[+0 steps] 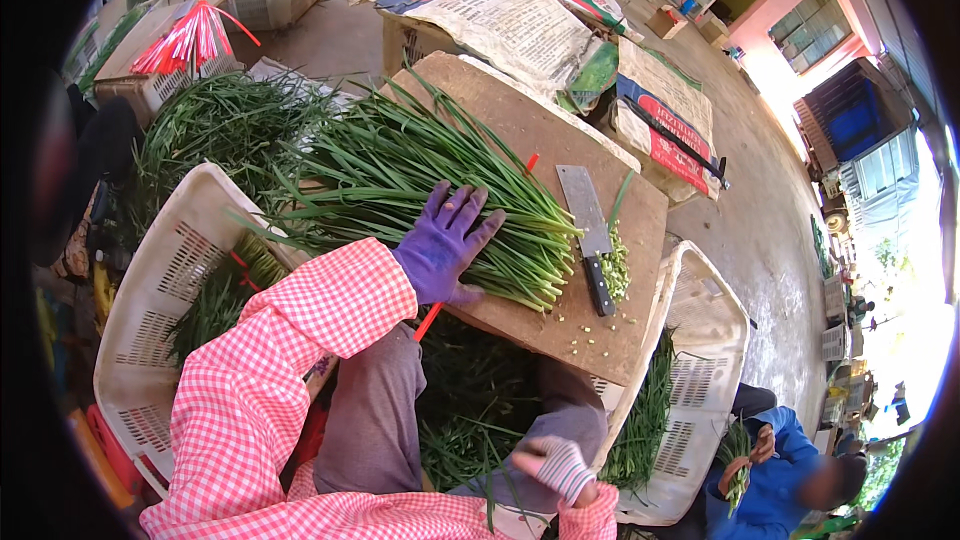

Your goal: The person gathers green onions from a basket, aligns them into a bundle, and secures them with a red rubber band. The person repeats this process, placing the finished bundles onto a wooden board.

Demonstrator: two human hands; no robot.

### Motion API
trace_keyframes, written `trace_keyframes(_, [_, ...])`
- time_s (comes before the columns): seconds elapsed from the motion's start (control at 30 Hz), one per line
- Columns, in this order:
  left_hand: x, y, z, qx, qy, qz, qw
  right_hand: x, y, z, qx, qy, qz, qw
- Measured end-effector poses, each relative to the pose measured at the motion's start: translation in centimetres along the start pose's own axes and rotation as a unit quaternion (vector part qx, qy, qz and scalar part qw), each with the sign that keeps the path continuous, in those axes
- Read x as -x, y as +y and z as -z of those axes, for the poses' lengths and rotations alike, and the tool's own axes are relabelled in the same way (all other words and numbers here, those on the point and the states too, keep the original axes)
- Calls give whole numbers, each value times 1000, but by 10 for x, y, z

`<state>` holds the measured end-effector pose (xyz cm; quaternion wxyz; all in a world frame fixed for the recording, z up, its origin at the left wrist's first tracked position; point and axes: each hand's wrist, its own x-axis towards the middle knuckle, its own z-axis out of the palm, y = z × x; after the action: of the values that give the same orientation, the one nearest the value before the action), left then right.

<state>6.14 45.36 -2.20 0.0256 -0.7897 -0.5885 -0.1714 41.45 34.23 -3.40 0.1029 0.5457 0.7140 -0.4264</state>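
My left hand [448, 246], in a purple glove, lies palm down with fingers spread across a thick bundle of long green chives [405, 165]. The bundle rests on a wooden board [540, 109], its pale cut ends toward the right. A red tie strip [427, 321] sticks out below my left wrist, and another red tip shows at the bundle's far side. Beside the stem ends lies a cleaver [586, 214] with a black handle, next to small chopped stem bits [616, 266]. My right hand [559, 465], in a striped glove, is low over my lap, blurred; its grasp is unclear.
White plastic crates with chives stand at left [142, 360] and right [701, 315]. Loose leaves [217, 116] are heaped behind the left crate. Red-and-white strips [184, 41] hang on a box. Printed sacks [510, 15] cover crates beyond the board. A person in blue [787, 465] holds chives at right.
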Motion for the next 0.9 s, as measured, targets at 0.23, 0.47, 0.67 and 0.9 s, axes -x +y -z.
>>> trace_keyframes(0.23, [8, -3, -11, -40, 105, -58, 992, -94, -68, 109, 9, 383, 250, 889])
trace_keyframes(0.47, [4, 2, -18, -53, 181, -69, 980, -165, -112, 138, 97, 357, 252, 894])
trace_keyframes(0.67, [-1, 7, -9, -70, 174, -83, 979, -172, -81, 111, 79, 347, 254, 899])
trace_keyframes(0.9, [-13, 1, -1, -43, 74, -84, 993, -156, -106, 137, 258, 250, 171, 917])
